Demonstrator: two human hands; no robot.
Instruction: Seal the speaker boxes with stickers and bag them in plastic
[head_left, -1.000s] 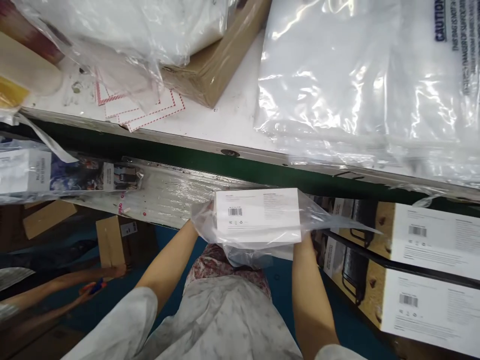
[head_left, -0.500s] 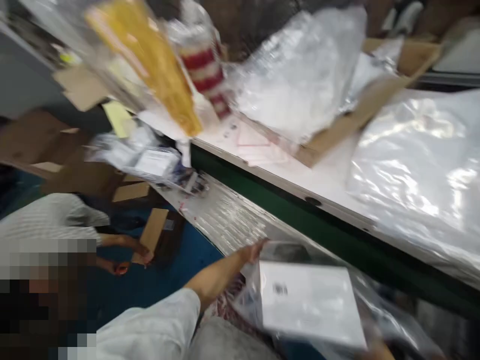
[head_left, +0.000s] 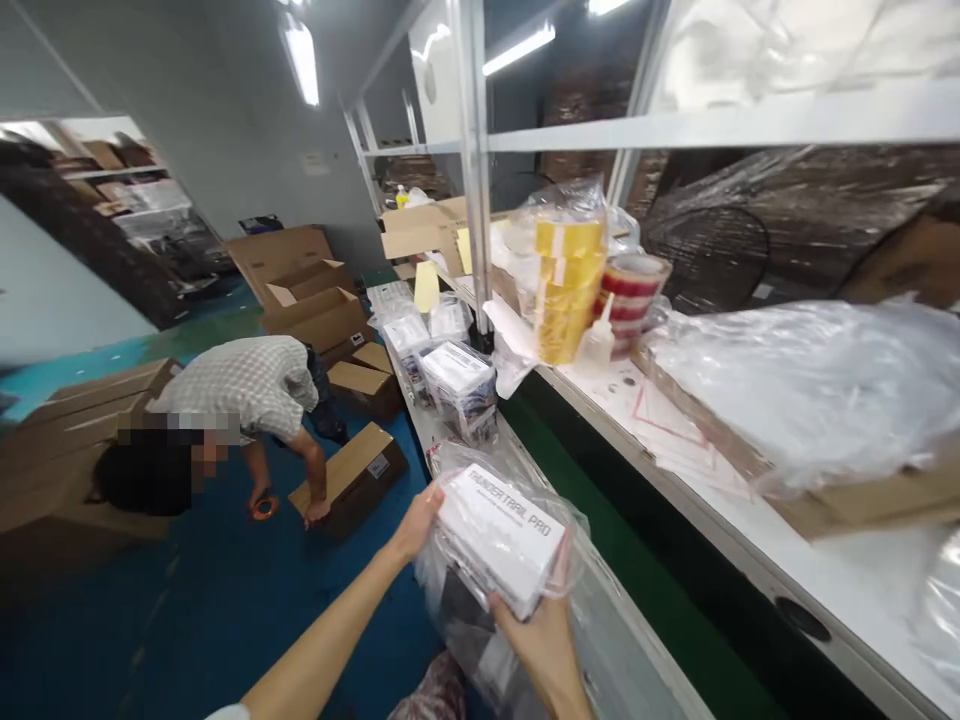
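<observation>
Between my two hands is a white box (head_left: 501,528) printed "THUNDER TRAIL PRO", inside a clear plastic bag. My left hand (head_left: 418,522) grips its far left corner through the plastic. At the near right end, my right hand (head_left: 538,625) holds the box, with its thumb on the near side and fingers partly hidden behind. Loose plastic hangs below and around the box, over the metal ledge (head_left: 626,640). Just beyond it on the ledge stand several similar bagged boxes (head_left: 459,385).
Right of the ledge runs a white worktop (head_left: 675,440) with yellow tape rolls (head_left: 570,290), red-striped tape rolls (head_left: 631,300), a small bottle (head_left: 598,342) and plastic bags (head_left: 817,380). On the left, a co-worker (head_left: 240,390) bends over a cardboard box (head_left: 352,485).
The view has swung up and left. The bagged box has moved forward along the ledge toward the other bagged boxes, and both hands are now clearly visible on it.
</observation>
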